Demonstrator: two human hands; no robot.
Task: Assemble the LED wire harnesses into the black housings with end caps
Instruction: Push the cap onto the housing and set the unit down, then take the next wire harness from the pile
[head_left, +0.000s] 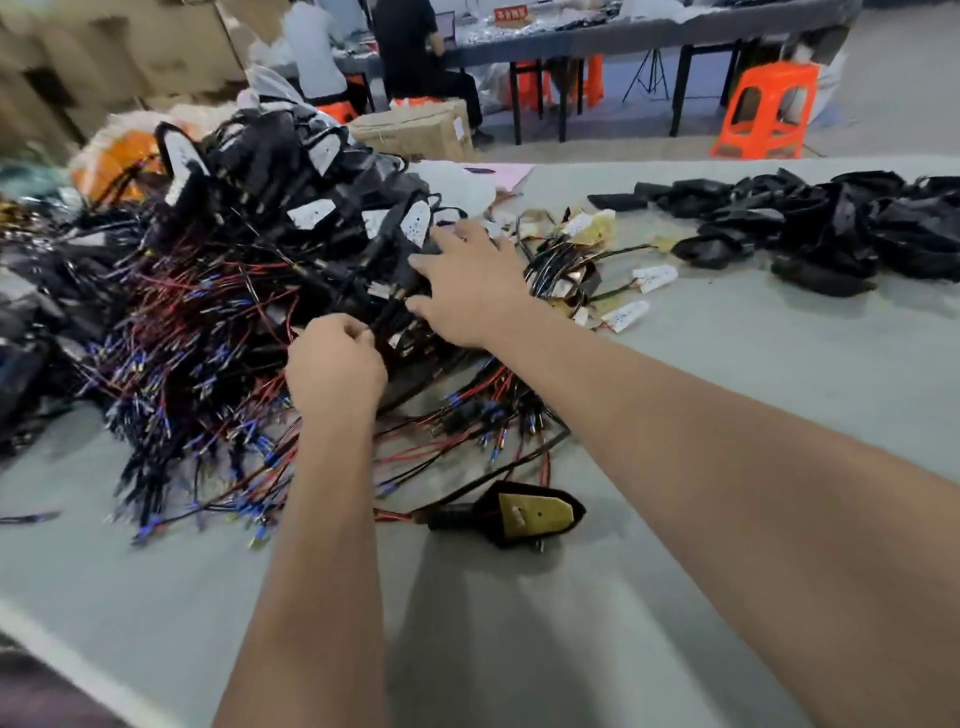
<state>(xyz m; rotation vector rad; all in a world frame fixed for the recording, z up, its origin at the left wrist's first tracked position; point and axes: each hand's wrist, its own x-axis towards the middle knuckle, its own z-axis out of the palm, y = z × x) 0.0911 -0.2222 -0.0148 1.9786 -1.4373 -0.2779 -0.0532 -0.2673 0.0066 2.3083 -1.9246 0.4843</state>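
Where the big tangle of wire harnesses (223, 312) is heaped on the left of the grey surface (727, 364), both bare hands are in among it. The left hand (335, 364) has its grip curled tight, pinching thin wires at the heap's near edge. The right hand (467, 286) lies spread, fingers straight, pressing on the black pieces at the heap's right side. One black housing (519, 514) with a brass-coloured plate lies alone nearer the person, wires trailing from it. A pile of empty black housings (831, 228) sits far right; small white LED boards (628, 314) lie between. An orange stool (766, 109) stands beyond.
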